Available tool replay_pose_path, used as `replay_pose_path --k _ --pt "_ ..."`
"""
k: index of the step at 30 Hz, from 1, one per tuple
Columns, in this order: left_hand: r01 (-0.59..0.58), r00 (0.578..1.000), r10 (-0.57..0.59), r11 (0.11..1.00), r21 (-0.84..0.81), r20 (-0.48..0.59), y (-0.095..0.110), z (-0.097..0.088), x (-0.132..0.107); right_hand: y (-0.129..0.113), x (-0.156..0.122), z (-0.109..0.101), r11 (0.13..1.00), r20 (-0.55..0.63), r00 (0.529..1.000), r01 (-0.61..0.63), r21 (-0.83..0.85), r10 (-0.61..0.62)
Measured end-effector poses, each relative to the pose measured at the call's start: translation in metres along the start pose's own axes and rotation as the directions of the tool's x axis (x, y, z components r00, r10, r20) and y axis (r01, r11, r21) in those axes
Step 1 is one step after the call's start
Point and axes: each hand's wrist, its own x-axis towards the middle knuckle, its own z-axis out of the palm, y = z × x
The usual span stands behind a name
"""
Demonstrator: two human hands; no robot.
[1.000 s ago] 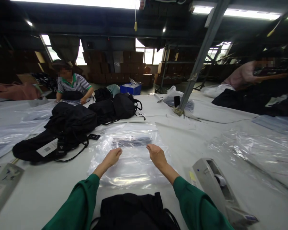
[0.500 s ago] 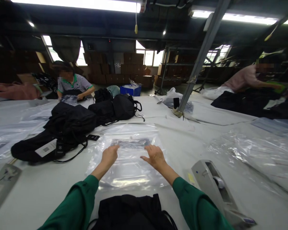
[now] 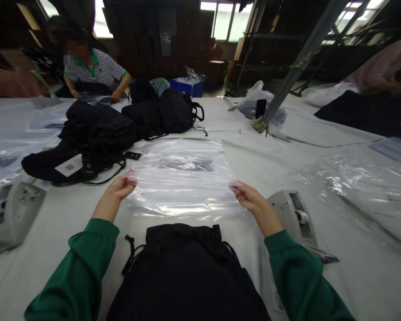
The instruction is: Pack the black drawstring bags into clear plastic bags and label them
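A clear plastic bag lies stretched between my hands, over the white table. My left hand pinches its left edge, and my right hand pinches its right edge. On its far part is a dark printed-looking patch; whether this belongs to the bag or to one beneath, I cannot tell. Close to my body lies a black drawstring bag, its cords spread at both sides; neither hand touches it.
Black bags with tags lie at the far left. Tape dispensers stand at the left and right. Loose plastic bags cover the right side. A metal post rises from the table. A co-worker sits across; another bends at far right.
Both hands have come nearer and moved apart, from the bag's far middle to its side edges. The view has tilted down, showing more of the near black bag.
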Motion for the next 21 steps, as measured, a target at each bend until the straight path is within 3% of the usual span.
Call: replay_pose_path --k 5,8,10,11,12,13,14,15,16,18,19,21 --pt "0.019 0.985 -0.05 0.983 0.18 0.165 -0.012 -0.008 -0.031 -0.002 -0.021 0.007 0.942 0.137 0.983 -0.158 0.295 0.122" --pt "-0.011 0.968 -0.071 0.946 0.323 0.242 -0.021 -0.011 -0.049 -0.008 -0.032 0.008 0.898 0.152 0.979 -0.185 0.399 0.134" --pt "-0.114 0.961 -0.019 0.881 0.46 0.275 -0.023 -0.013 -0.056 -0.015 -0.037 0.009 0.885 0.123 0.987 -0.152 0.441 0.109" --pt "-0.235 0.95 0.063 0.787 0.57 0.305 -0.022 -0.013 -0.058 -0.018 -0.039 0.009 0.883 0.099 0.991 -0.122 0.454 0.086" --pt "-0.385 0.916 0.161 0.615 0.688 0.368 -0.022 -0.013 -0.059 -0.022 -0.041 0.009 0.877 0.07 0.996 -0.089 0.471 0.063" --pt "-0.521 0.854 0.235 0.376 0.766 0.465 -0.022 -0.014 -0.059 -0.024 -0.043 0.01 0.884 0.03 0.999 -0.038 0.465 0.027" --pt "-0.611 0.782 0.256 0.128 0.781 0.569 -0.024 -0.015 -0.059 -0.024 -0.046 0.01 0.913 -0.007 0.999 0.032 0.407 -0.032" --pt "-0.658 0.724 0.226 -0.059 0.751 0.652 -0.028 -0.016 -0.059 -0.022 -0.05 0.011 0.954 -0.02 0.992 0.123 0.274 -0.122" --pt "-0.682 0.696 0.169 -0.148 0.716 0.698 -0.034 -0.019 -0.06 -0.016 -0.056 0.011 0.97 0.007 0.973 0.227 0.09 -0.229" --pt "-0.705 0.692 0.048 -0.172 0.688 0.72 -0.053 -0.027 -0.065 0.0 -0.072 0.011 0.871 0.177 0.908 0.415 -0.262 -0.379" --pt "-0.7 0.704 0.01 -0.158 0.696 0.71 -0.064 -0.033 -0.069 0.011 -0.083 0.011 0.806 0.27 0.878 0.472 -0.357 -0.395" --pt "-0.672 0.737 -0.036 -0.145 0.726 0.675 -0.086 -0.047 -0.078 0.031 -0.108 0.011 0.777 0.368 0.857 0.495 -0.389 -0.362"
